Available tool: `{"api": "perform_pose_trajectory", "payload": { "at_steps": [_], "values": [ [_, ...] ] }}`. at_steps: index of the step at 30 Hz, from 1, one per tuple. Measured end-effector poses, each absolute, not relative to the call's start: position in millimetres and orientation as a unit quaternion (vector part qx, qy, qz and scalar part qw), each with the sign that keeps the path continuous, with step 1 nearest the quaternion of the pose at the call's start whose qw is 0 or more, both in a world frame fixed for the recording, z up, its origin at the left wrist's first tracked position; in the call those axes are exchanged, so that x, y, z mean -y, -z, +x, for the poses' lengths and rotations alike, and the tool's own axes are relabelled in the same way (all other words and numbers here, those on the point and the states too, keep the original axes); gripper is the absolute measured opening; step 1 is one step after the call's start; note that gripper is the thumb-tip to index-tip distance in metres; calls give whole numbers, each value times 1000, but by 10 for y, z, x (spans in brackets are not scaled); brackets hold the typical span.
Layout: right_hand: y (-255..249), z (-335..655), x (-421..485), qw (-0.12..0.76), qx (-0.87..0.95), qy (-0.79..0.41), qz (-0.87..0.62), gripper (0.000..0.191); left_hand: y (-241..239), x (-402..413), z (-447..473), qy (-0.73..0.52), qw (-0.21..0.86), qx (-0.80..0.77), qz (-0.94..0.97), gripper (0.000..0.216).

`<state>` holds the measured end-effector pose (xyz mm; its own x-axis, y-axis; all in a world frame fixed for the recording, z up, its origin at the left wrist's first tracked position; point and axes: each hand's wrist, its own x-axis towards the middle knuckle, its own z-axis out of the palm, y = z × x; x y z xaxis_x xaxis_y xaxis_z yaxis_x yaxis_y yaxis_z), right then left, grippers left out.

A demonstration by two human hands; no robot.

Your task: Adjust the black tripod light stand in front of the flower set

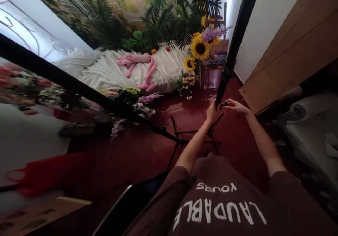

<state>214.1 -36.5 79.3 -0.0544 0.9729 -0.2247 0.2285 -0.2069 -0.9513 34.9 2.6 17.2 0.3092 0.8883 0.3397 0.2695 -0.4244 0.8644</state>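
Observation:
A black light stand point(233, 42) rises on the right, its pole tilted in my view and its thin legs spread on the floor. Around the lower part of that pole, my left hand point(212, 112) is wrapped. My right hand point(235, 106) pinches a small black knob point(224, 104) at the side of the pole, just right of my left hand. To the left stands a second black light stand point(92, 93), touched by neither hand; its legs are close to the first stand's legs.
Behind the stands, a white-draped bed point(169, 70) bears a pink plush toy point(137, 60). Sunflowers point(200, 49) and palm leaves border it. A brown board point(285, 49) leans at right near a grey sofa point(314, 123). A red bag point(50, 172) is at left on the red floor point(142, 155).

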Motion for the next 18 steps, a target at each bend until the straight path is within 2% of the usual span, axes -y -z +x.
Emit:
{"api": "perform_pose_trajectory", "payload": {
  "at_steps": [3,9,13,16,17,18],
  "values": [
    [-779,2015,405,423,545,-399,-604,37,-160,-27,360,-434,358,-407,720,36],
    [-574,1683,544,524,534,-144,-647,20,-137,-35,362,-430,354,-411,722,37],
    [-513,1567,617,548,511,-74,-658,30,-155,-33,353,-422,362,-410,723,39],
    [-755,1539,603,562,530,-38,-634,20,-167,-31,349,-420,369,-408,722,40],
    [-891,1529,578,566,545,-28,-617,22,-168,-30,349,-421,369,-408,721,40],
    [-1044,1517,538,567,567,-20,-597,34,-169,-28,349,-422,369,-407,721,40]
  ]
}}
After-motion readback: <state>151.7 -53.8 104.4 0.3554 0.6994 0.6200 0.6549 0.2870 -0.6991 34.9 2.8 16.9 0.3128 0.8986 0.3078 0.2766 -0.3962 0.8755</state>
